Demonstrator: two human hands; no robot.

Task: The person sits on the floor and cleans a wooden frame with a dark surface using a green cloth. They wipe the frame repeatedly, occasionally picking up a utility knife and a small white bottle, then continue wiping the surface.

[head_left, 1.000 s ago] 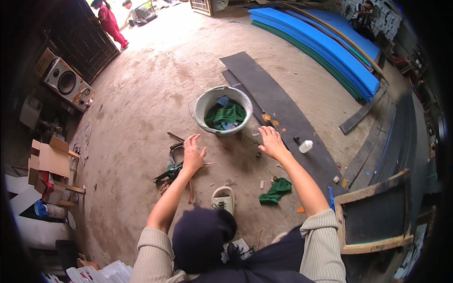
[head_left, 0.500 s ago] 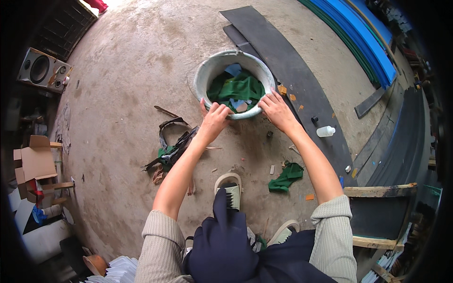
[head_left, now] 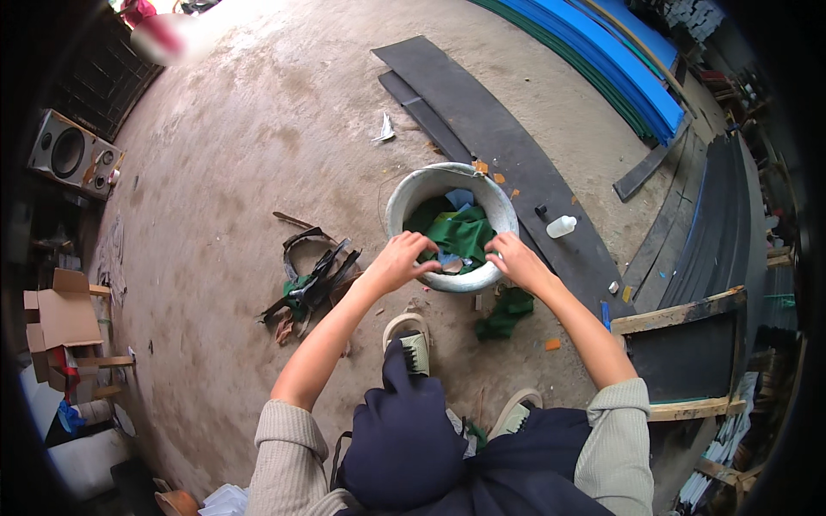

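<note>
A whitish bucket (head_left: 407,198) with a worn rim stands on the floor in front of me. Inside it lie green cloth scraps (head_left: 460,230) and light blue pieces (head_left: 459,199). My left hand (head_left: 403,261) is over the near left part of the rim, its fingers and thumb apart and bent towards the cloth. Across from it, my right hand (head_left: 516,260) reaches over the right side of the rim, fingers loosely bent and apart. Neither hand holds anything that I can see. Another green cloth scrap (head_left: 506,315) lies on the floor just beside the bucket.
Black strips and scraps (head_left: 320,279) lie in a heap left of the bucket. A long black sheet (head_left: 516,146) runs along its right, bearing a white bottle (head_left: 561,226). Blue sheets (head_left: 619,64) are at the far right; a wood-framed black panel (head_left: 684,357) stands near right.
The bucket has come nearer to me, beside the green scrap on the floor. My hands have let go of its rim and now reach over it. A white scrap shows beyond the bucket.
</note>
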